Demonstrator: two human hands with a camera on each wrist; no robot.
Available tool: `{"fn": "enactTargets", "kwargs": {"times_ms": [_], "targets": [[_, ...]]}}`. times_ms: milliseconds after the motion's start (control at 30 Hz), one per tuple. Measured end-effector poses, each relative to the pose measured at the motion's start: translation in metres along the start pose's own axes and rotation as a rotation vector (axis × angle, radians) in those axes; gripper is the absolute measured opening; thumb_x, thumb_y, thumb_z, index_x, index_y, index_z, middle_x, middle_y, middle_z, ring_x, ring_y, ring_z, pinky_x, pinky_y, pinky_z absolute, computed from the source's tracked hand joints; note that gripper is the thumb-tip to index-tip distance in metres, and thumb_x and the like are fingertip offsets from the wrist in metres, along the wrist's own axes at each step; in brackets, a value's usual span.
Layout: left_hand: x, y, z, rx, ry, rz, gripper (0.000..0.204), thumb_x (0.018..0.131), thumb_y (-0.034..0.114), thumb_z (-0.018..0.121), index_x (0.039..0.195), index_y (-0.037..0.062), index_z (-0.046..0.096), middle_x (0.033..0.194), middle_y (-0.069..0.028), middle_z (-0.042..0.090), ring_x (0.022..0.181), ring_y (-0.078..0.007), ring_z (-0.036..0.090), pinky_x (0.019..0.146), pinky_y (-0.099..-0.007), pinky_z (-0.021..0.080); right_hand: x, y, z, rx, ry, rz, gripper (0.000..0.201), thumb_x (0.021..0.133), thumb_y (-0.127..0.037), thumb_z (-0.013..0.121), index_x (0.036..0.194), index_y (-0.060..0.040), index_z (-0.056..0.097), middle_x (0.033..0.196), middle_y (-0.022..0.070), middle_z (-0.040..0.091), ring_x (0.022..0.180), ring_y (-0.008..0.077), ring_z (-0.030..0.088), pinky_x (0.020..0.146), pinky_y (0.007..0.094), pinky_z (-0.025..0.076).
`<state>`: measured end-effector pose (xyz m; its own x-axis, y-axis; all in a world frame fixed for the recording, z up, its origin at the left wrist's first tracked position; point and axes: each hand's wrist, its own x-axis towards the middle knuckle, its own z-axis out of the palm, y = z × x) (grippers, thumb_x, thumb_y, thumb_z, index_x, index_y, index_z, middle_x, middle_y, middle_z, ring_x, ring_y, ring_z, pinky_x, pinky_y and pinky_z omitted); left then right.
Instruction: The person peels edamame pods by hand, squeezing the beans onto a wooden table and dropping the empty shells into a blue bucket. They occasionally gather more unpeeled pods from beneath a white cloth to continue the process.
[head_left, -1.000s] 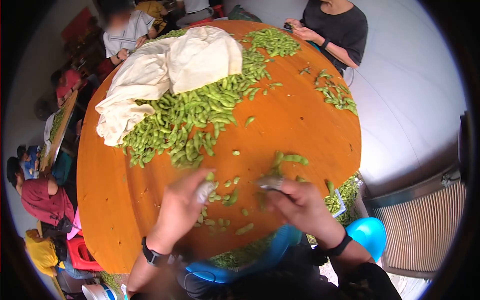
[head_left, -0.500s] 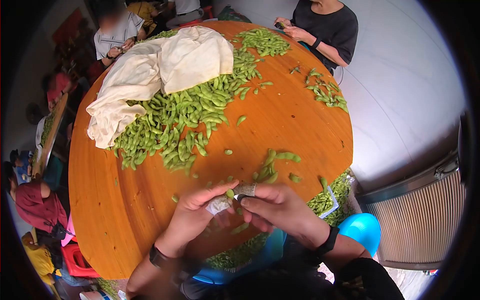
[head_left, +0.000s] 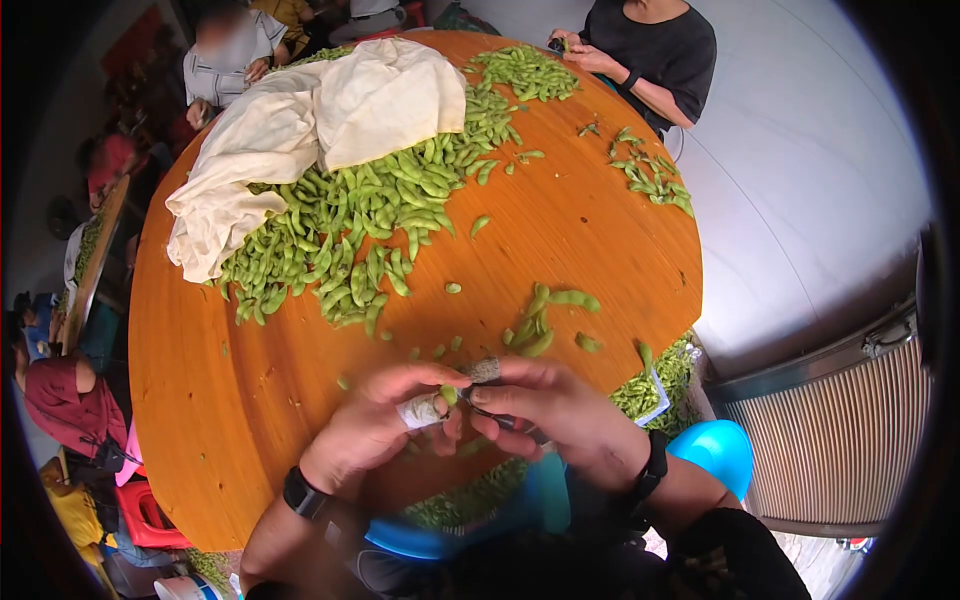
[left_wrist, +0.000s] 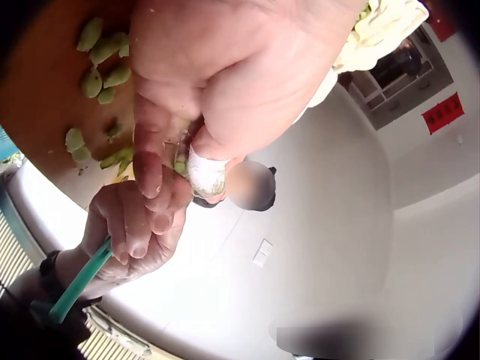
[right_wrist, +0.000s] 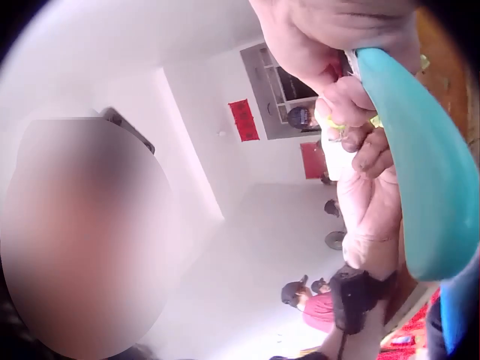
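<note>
Hands w/ green pc., partly obsc.

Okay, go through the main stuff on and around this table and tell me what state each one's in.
Left hand: pinching, thumb wrapped in white
Green piece: pinched; pod or bean unclear
Right hand: gripping
Teal-handled tool: held, tip hidden
Pod heap: piled, partly covered
Cream cloth: rumpled, draped over pods
Loose beans: scattered, out of pods
Blue tub: uncovered, green bits inside
</note>
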<state>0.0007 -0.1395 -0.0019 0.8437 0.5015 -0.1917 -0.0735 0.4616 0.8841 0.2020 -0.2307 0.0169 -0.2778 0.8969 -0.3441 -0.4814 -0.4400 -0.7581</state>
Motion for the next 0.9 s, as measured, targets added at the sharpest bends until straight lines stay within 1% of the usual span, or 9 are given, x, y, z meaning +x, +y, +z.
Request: {"fn": "enactTargets", "kwargs": {"times_ms": [167, 233, 333, 467, 600, 700, 800, 867, 900], "targets": [[-0.001, 0.003, 0.005, -0.085, -0.029, -0.006, 0.017, 0.094, 0.016, 0.062, 0.108, 0.0068, 0.059, 0.087, -0.0055, 0.064, 0.075, -0.0137, 0.064, 0.062, -0.0229, 0.052, 0.001, -0.004, 0.004, -0.014, 0.014, 0.048, 0.013, 0.096, -0.019, 0.058, 0.101, -0.0086, 0.063, 0.070, -0.0005, 0.058, 0.045, 0.0052, 0.045, 0.037, 0.0206, 0.028], [0.001, 0.001, 0.011, 0.237, 0.106, 0.109, 0.023, 0.091, 0.009, 0.066, 0.111, 0.0070, 0.055, 0.089, -0.0052, 0.064, 0.080, -0.0121, 0.064, 0.061, -0.0210, 0.052, 0.000, -0.001, 0.009, -0.040, 0.038, 0.033, 0.012, 0.097, -0.018, 0.056, 0.100, -0.0083, 0.063, 0.070, -0.0007, 0.058, 0.045, 0.0050, 0.045, 0.037, 0.0206, 0.029], [0.000, 0.008, 0.023, 0.266, 0.209, 0.215, 0.034, 0.088, 0.000, 0.067, 0.117, 0.0068, 0.049, 0.098, -0.0063, 0.063, 0.083, -0.0098, 0.063, 0.062, -0.0198, 0.052, 0.001, 0.002, 0.017, -0.127, 0.072, -0.108, 0.011, 0.098, -0.014, 0.053, 0.095, -0.0078, 0.062, 0.069, -0.0015, 0.057, 0.045, 0.0041, 0.045, 0.038, 0.0204, 0.031], [-0.004, -0.004, 0.011, 0.500, 0.173, 0.281, 0.034, 0.089, -0.004, 0.054, 0.121, 0.0049, 0.044, 0.108, -0.0094, 0.058, 0.079, -0.0100, 0.063, 0.062, -0.0216, 0.051, 0.003, 0.003, 0.021, -0.190, 0.130, -0.188, 0.013, 0.098, -0.010, 0.050, 0.090, -0.0068, 0.060, 0.067, -0.0023, 0.056, 0.046, 0.0034, 0.045, 0.040, 0.0195, 0.033], [-0.005, 0.003, 0.015, 0.618, 0.189, 0.279, 0.036, 0.086, -0.007, 0.047, 0.120, 0.0039, 0.043, 0.104, -0.0096, 0.058, 0.075, -0.0103, 0.062, 0.061, -0.0219, 0.050, 0.001, -0.002, 0.020, -0.196, 0.196, -0.136, 0.011, 0.096, -0.007, 0.052, 0.091, -0.0051, 0.061, 0.067, -0.0019, 0.056, 0.050, 0.0041, 0.049, 0.045, 0.0201, 0.038], [-0.001, 0.008, 0.020, 0.490, 0.256, 0.128, 0.039, 0.083, -0.009, 0.046, 0.120, 0.0035, 0.045, 0.102, -0.0092, 0.057, 0.072, -0.0097, 0.060, 0.060, -0.0220, 0.049, 0.003, 0.014, 0.020, -0.524, 0.285, -0.390, 0.009, 0.094, -0.005, 0.054, 0.095, -0.0038, 0.062, 0.068, -0.0007, 0.058, 0.057, 0.0051, 0.052, 0.051, 0.0219, 0.042], [-0.003, 0.008, 0.018, 0.481, 0.268, -0.016, 0.035, 0.086, -0.010, 0.040, 0.117, 0.0047, 0.045, 0.086, -0.0043, 0.058, 0.065, -0.0092, 0.059, 0.054, -0.0205, 0.046, 0.003, 0.025, 0.018, -0.646, 0.294, -0.444, 0.012, 0.093, -0.003, 0.055, 0.102, -0.0037, 0.064, 0.070, 0.0000, 0.058, 0.062, 0.0050, 0.054, 0.055, 0.0228, 0.044], [-0.005, 0.001, 0.023, 0.764, 0.302, 0.134, 0.037, 0.085, -0.010, 0.039, 0.117, 0.0059, 0.047, 0.085, -0.0027, 0.057, 0.072, -0.0098, 0.060, 0.060, -0.0223, 0.049, 0.003, 0.028, 0.013, -0.584, 0.304, -0.458, 0.016, 0.093, -0.003, 0.055, 0.105, -0.0043, 0.064, 0.069, -0.0002, 0.057, 0.062, 0.0047, 0.053, 0.055, 0.0226, 0.044], [-0.002, -0.002, 0.025, 0.911, 0.346, 0.326, 0.034, 0.081, -0.009, 0.044, 0.111, 0.0058, 0.053, 0.085, -0.0055, 0.059, 0.082, -0.0173, 0.062, 0.067, -0.0278, 0.051, -0.001, 0.025, 0.010, -0.550, 0.340, -0.439, 0.016, 0.093, -0.003, 0.056, 0.107, -0.0041, 0.064, 0.069, -0.0003, 0.057, 0.062, 0.0042, 0.053, 0.055, 0.0225, 0.044]]}}
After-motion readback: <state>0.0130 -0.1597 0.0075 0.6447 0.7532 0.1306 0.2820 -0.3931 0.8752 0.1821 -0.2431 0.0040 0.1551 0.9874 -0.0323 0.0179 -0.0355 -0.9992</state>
